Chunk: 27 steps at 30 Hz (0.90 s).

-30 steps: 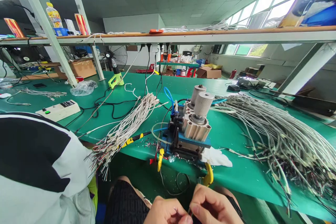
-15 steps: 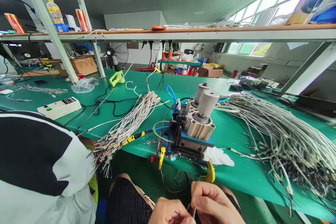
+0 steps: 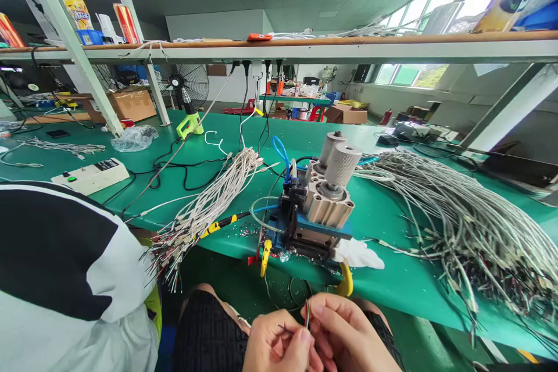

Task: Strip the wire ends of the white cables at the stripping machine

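Observation:
Low at the bottom centre, my left hand point(image 3: 279, 342) and my right hand point(image 3: 342, 331) meet over my lap. Thin coloured wires point(image 3: 307, 315), with a green one visible, stand up between the fingertips. Both hands are closed in a pinch on these wires; the rest of the cable is hidden by the fingers. Just beyond them, at the table's front edge, stands a pneumatic press point(image 3: 320, 203) with two knurled metal cylinders. A white cloth or glove point(image 3: 360, 254) lies against its right side. Yellow clamps point(image 3: 345, 280) show at its base.
On the green table point(image 3: 383, 285) lie a white cable bundle point(image 3: 218, 192) to the left and a large grey cable pile point(image 3: 471, 215) to the right. A person's sleeve point(image 3: 122, 279) fills the lower left. A power strip point(image 3: 91, 175) sits behind it; a shelf point(image 3: 305, 52) spans above.
My hands have risen slightly and moved a little left in view, and more of the coloured wires shows between the fingertips. The whole view has shifted slightly.

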Each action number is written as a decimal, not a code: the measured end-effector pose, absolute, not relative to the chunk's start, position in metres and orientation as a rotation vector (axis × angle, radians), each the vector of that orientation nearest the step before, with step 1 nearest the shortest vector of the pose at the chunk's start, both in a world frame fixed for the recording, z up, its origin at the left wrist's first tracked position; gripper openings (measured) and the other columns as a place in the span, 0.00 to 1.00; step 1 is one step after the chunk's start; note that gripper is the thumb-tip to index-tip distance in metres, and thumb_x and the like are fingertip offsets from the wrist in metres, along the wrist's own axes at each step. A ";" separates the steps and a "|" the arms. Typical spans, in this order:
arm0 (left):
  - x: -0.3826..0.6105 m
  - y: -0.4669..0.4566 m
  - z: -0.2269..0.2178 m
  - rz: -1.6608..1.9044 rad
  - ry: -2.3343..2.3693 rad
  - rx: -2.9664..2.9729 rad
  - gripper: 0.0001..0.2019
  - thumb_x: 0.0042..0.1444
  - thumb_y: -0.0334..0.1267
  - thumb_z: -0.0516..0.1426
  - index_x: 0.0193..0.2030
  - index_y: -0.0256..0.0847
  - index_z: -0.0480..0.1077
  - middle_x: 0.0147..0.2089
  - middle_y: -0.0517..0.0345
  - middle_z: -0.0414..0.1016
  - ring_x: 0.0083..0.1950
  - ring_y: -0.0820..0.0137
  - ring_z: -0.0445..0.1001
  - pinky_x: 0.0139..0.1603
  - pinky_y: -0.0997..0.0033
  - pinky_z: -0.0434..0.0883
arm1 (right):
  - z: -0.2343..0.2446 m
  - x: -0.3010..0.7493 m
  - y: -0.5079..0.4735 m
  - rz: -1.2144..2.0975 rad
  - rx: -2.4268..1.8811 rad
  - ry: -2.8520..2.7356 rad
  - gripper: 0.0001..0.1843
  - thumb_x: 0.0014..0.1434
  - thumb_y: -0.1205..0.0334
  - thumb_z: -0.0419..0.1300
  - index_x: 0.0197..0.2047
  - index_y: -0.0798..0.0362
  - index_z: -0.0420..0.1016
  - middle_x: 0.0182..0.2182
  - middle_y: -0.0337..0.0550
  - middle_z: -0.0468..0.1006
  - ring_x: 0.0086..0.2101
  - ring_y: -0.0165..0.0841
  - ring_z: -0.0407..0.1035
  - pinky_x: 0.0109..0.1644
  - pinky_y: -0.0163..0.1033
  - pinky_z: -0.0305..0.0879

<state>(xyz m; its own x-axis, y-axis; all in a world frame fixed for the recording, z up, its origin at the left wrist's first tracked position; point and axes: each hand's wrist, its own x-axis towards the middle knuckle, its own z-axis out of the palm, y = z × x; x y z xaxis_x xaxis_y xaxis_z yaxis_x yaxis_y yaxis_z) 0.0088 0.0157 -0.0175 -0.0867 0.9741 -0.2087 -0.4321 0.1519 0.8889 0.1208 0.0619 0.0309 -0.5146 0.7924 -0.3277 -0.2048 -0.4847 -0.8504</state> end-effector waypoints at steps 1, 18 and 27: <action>0.008 0.017 -0.018 1.327 1.058 0.690 0.34 0.39 0.70 0.62 0.22 0.33 0.70 0.18 0.46 0.75 0.15 0.73 0.70 0.15 0.78 0.64 | 0.029 0.122 0.061 2.025 -0.985 -1.040 0.28 0.45 0.39 0.70 0.26 0.58 0.72 0.13 0.34 0.63 0.15 0.24 0.60 0.18 0.29 0.48; -0.005 0.015 0.005 1.203 1.101 0.701 0.33 0.37 0.68 0.64 0.24 0.33 0.69 0.18 0.54 0.72 0.17 0.77 0.67 0.19 0.79 0.64 | 0.033 0.129 0.065 1.889 -1.165 -1.319 0.30 0.46 0.36 0.68 0.27 0.59 0.72 0.14 0.35 0.65 0.16 0.23 0.55 0.21 0.31 0.46; -0.010 0.017 0.010 1.147 1.139 0.786 0.29 0.42 0.63 0.65 0.25 0.32 0.70 0.21 0.51 0.74 0.17 0.79 0.66 0.19 0.80 0.63 | 0.044 0.129 0.071 1.890 -1.179 -1.378 0.29 0.43 0.37 0.70 0.26 0.59 0.71 0.15 0.36 0.66 0.16 0.21 0.54 0.20 0.31 0.46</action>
